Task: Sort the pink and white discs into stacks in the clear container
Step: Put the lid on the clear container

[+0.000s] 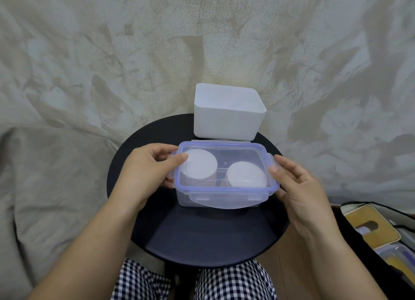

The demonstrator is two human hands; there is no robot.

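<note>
We see the clear container (pixel 221 202) near the middle of the round dark worktop (pixel 202 236), with its purple-rimmed lid (pixel 238 153) sitting on top. Through the lid we make out two stacks of discs side by side: the left stack (pixel 201 163) and the right stack (pixel 246 174). Both look pale under the plastic, and we cannot tell which is pink and which is white.

Our left hand (pixel 143 171) holds the container's left end. Its thumb lies on the lid's corner, and its fingers (pixel 167 184) curl round the side latch below. Our right hand (pixel 298 187) is at the right end. Its fingers are fairly straight and released, with the thumb tip and forefinger touching the right latch.

Just behind the container, at the worktop's far edge, stands an open white box (pixel 226 122). Below the worktop are our checked trousers (pixel 235 281). A dark bag (pixel 370 227) with flat packs inside sits at lower right. Crumpled pale cloth (pixel 89 75) fills the background.
</note>
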